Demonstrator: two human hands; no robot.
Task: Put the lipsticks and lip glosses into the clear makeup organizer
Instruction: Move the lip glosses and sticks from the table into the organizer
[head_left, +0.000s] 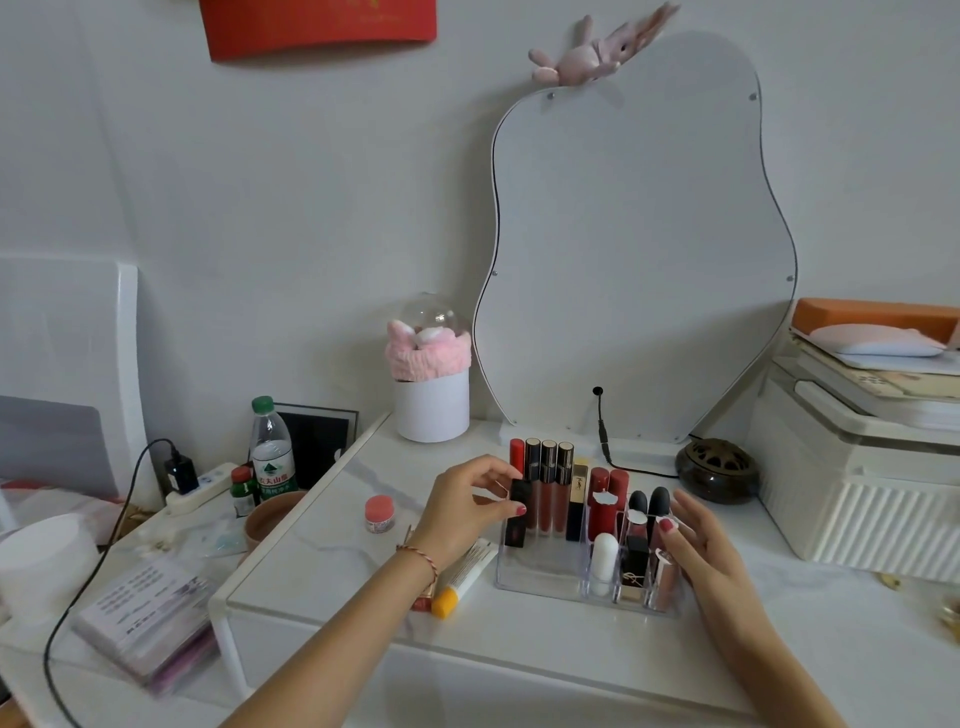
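right hand (698, 540) flat, fingers straight against clear acrylic organizer (540, 569) side wall. left hand (470, 506) pinches square black lipstick tube (518, 512), upright in the organizer's left compartment; glossy cylindrical lip glosses (548, 483) just beyond its fingertips.

A black lipstick (519, 512) is pinched by the left hand (470, 506) in the organizer (540, 574); the right hand (698, 545) is rested on its side.

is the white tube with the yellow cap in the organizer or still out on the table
Out. The white tube with the yellow cap lies flat on the table, left of the clear organizer.
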